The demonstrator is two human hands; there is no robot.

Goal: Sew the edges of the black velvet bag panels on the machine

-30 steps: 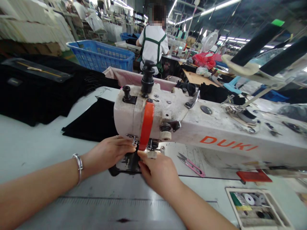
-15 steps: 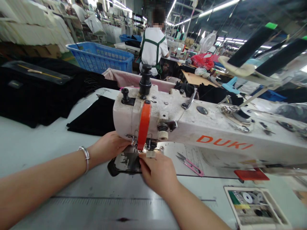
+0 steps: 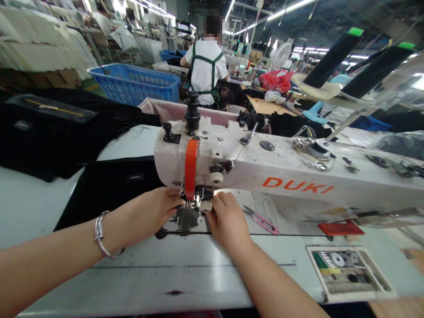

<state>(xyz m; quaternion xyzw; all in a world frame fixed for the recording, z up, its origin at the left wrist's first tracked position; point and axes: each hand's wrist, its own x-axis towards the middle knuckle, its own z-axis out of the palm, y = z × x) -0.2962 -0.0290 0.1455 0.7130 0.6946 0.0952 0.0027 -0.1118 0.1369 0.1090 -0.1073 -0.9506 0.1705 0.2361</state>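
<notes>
Fabric is the centre of the work: a small black fabric piece (image 3: 184, 221) lies flat under the presser foot of a worn white industrial sewing machine (image 3: 281, 176), below its upright orange plastic guard (image 3: 191, 168), about midway along the pale tabletop (image 3: 33, 203).

The left hand (image 3: 149, 214), with a silver bangle (image 3: 99, 234) on its wrist, has its fingers drawn together and nips the piece just left of the foot. The right hand (image 3: 228, 218) meets it from the other side with its fingers bent and their tips at the foot. Whether they pinch the fabric or only press on it is hidden.

Judged from this, the piece is placed and steadied at the needle. No stitched line can be made out, so the seam itself seems not yet run.

Pink-handled thread snips (image 3: 261, 221) lie just right of the right hand. A shallow white tray of bobbins (image 3: 347, 269) sits near the front right edge, and a larger black cloth (image 3: 109, 185) is spread behind the left hand. Past the far edge stand a blue plastic basket (image 3: 132, 84) and a co-worker in a white shirt (image 3: 205, 66), facing away.
</notes>
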